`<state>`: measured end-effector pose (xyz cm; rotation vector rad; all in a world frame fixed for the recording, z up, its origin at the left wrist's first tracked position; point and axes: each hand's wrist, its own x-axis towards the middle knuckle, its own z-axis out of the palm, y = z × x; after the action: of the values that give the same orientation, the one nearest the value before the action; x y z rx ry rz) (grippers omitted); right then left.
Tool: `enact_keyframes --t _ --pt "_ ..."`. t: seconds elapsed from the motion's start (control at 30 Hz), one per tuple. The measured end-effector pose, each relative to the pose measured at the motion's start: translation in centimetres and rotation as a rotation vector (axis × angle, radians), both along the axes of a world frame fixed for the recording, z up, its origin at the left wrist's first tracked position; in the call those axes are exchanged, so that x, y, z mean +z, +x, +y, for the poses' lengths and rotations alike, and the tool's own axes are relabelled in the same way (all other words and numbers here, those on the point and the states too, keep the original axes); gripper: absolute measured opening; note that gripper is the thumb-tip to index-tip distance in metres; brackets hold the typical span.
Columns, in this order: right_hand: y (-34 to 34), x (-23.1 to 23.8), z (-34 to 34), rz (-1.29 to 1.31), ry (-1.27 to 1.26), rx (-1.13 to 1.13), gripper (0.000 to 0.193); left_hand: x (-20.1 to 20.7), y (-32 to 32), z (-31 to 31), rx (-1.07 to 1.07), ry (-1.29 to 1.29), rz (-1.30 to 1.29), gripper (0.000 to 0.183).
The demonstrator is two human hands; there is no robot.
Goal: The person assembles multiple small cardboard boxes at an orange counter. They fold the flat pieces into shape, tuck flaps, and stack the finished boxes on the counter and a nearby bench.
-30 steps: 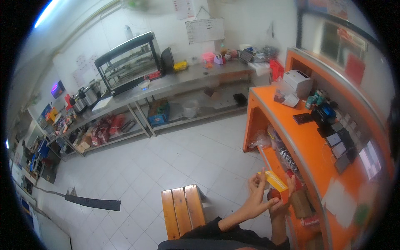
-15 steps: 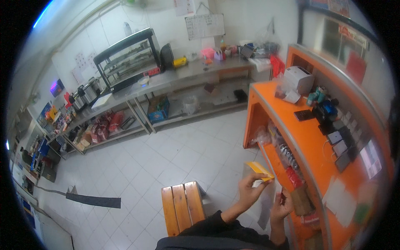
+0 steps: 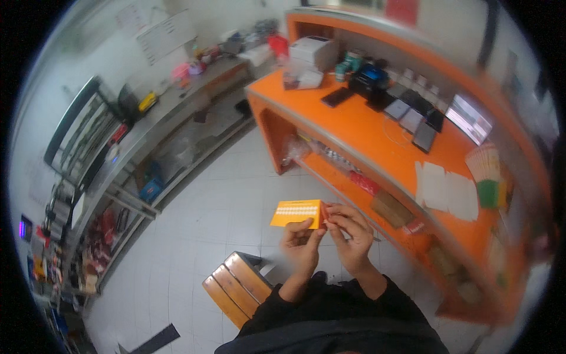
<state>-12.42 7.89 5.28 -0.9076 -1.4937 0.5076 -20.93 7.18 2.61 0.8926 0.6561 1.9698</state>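
A yellow card (image 3: 289, 209) with rows of white spots is held up in front of me, above the tiled floor. My left hand (image 3: 302, 245) pinches it by its lower edge, thumb on the face. At the card's right end, which looks reddish, the fingers of my right hand (image 3: 352, 236) are closed in a pinch. Those fingertips partly cover that end, so whether it is a flap or a separate piece is hidden. Both hands are close together, between a wooden slatted stool and an orange counter.
The orange counter (image 3: 377, 133) on the right bears a white printer (image 3: 311, 54), several phones (image 3: 423, 138), a lit screen (image 3: 470, 120) and white papers (image 3: 448, 192). Packages fill its lower shelf. A slatted stool (image 3: 239, 289) stands left of my hands. Metal tables (image 3: 150, 133) line the wall.
My view has swung right toward the counter. The card, tilted before, now faces me more squarely. My right hand, lower and apart from it earlier, has come up to its right end.
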Motion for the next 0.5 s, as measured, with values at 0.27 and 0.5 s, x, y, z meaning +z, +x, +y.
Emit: enact_keyframes --t 0.27,0.5 --pt "1.9 -1.6 -1.3 -0.507 0.211 -0.278 0.022 -1.2 1.5 1.1 -0.251 -0.144 -0.113 0.024" --pt "3.1 -9.1 -4.8 -0.093 0.027 -0.164 0.044 -2.0 3.1 2.3 -0.502 -0.173 -0.152 0.022"
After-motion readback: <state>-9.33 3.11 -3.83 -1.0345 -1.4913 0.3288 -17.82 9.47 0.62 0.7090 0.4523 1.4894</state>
